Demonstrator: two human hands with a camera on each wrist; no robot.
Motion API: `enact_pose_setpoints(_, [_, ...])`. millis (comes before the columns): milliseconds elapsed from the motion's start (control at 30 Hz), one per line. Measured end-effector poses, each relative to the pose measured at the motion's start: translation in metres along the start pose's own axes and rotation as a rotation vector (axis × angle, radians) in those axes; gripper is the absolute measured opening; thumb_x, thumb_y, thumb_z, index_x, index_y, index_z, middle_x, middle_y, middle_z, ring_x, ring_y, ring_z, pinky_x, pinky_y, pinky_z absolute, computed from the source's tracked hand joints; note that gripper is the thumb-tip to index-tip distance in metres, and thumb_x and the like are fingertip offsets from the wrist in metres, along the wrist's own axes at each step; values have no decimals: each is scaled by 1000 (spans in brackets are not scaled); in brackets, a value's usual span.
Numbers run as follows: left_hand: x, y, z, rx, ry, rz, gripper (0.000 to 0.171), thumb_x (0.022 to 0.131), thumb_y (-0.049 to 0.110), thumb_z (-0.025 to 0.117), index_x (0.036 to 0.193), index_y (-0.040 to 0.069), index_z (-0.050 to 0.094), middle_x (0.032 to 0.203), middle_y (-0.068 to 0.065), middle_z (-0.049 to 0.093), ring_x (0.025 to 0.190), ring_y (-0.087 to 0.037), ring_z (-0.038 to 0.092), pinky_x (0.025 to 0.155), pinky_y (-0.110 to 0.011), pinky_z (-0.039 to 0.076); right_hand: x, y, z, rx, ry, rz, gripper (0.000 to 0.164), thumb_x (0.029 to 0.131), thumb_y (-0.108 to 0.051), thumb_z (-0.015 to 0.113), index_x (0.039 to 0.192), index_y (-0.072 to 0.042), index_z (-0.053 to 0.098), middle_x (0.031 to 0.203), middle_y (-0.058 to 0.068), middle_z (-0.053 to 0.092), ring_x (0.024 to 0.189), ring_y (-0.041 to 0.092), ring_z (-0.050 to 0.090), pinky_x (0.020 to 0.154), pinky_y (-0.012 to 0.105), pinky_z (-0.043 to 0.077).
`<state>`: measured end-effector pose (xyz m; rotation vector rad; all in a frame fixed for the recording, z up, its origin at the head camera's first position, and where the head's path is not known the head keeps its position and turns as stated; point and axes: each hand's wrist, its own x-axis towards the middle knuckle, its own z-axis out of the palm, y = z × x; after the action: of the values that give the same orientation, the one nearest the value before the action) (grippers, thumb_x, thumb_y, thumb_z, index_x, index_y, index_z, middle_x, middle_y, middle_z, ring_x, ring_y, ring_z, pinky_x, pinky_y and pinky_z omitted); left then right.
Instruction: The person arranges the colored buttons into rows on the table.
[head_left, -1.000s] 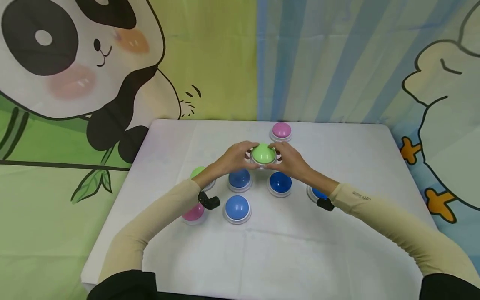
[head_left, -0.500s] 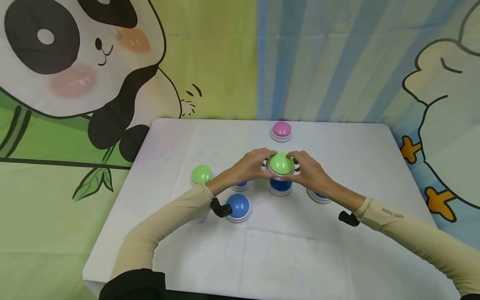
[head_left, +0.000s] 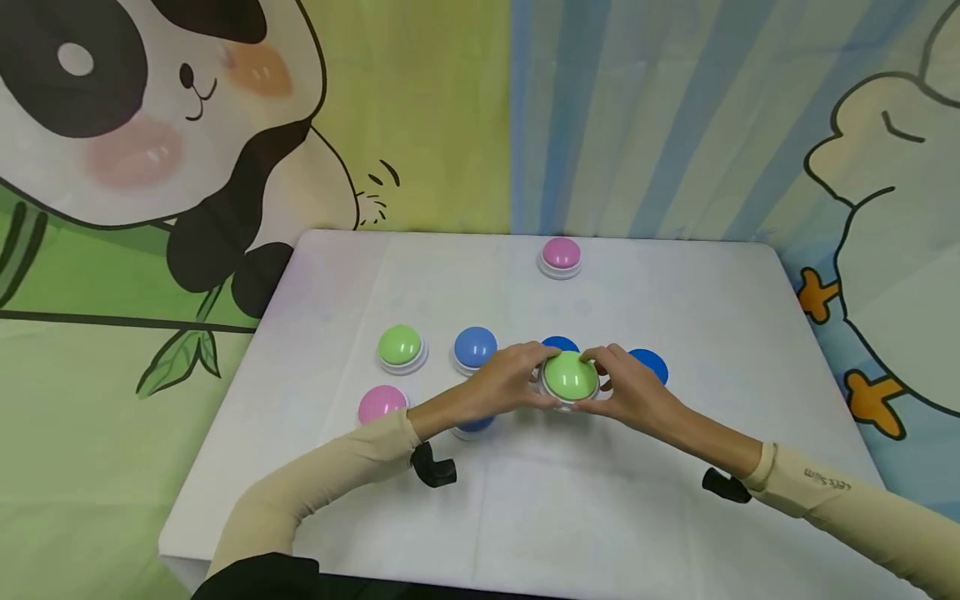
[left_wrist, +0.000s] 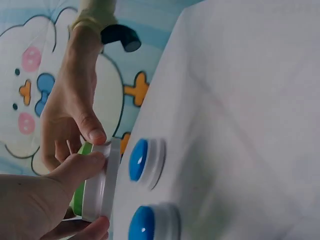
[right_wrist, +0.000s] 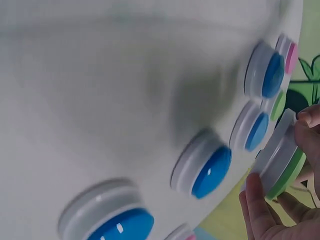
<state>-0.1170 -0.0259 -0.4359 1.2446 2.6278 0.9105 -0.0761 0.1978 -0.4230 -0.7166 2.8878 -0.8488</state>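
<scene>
Both hands hold one green dome push button (head_left: 570, 375) with a white round base, lifted off the white table. The left hand (head_left: 513, 379) grips its left side and the right hand (head_left: 633, 387) its right side, thumbs on the base. In the left wrist view the white base (left_wrist: 100, 185) faces the table, with a gap below it. Just behind the held button, a blue button (head_left: 560, 342) is partly covered by it. Another blue button (head_left: 650, 364) shows partly behind the right hand.
A green button (head_left: 400, 344), a blue button (head_left: 476, 346) and a pink button (head_left: 382, 403) stand left. The left forearm mostly hides a nearer blue button (head_left: 476, 425). A pink button (head_left: 562, 252) sits near the table's (head_left: 675, 292) back edge, before a cartoon-printed curtain (head_left: 435, 125).
Both hands have carried the green button toward the person and a little to the right, past the blue button it covered half a second ago. The standing buttons have stayed put.
</scene>
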Motion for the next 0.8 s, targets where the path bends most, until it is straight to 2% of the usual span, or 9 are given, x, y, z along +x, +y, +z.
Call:
enact_pose_setpoints(100, [-11, 8, 6, -21, -23, -2, 69, 72, 40, 76, 129, 13, 48, 115, 3, 59, 101, -4, 54, 85, -15, 48, -11, -4, 5, -4, -19, 2, 65, 65, -33, 82, 116, -8, 52, 101, 6, 56, 91, 15, 58, 69, 28, 57])
enact_pose_setpoints(233, [-17, 13, 9, -20, -44, -7, 69, 73, 40, 75, 130, 15, 46, 117, 3, 56, 103, -4, 53, 88, -16, 48, -18, -7, 9, -5, -20, -8, 65, 64, -35, 82, 116, -9, 52, 100, 4, 57, 90, 14, 59, 69, 27, 57])
enact_pose_setpoints(400, [-17, 13, 18, 41, -64, -13, 70, 72, 41, 75, 128, 10, 48, 113, 0, 56, 99, -7, 54, 87, -14, 48, -20, -4, 17, -32, -25, -14, 64, 64, -35, 82, 114, -9, 53, 98, 3, 57, 89, 13, 59, 68, 22, 55])
enact_pose_setpoints(500, [-16, 11, 28, 63, -90, -25, 71, 71, 41, 76, 128, 9, 48, 111, 0, 55, 97, -7, 54, 86, -14, 48, -20, 1, 26, -64, -52, -8, 65, 63, -34, 83, 115, -10, 53, 97, 2, 57, 87, 12, 58, 69, 19, 53])
enact_pose_setpoints(800, [-17, 1, 54, 115, -106, -7, 74, 68, 41, 78, 127, 10, 48, 111, -3, 53, 91, -10, 55, 79, -19, 49, -21, 12, 54, -91, -106, 51, 69, 58, -32, 86, 115, -11, 52, 97, 2, 57, 84, 11, 52, 74, 27, 51])
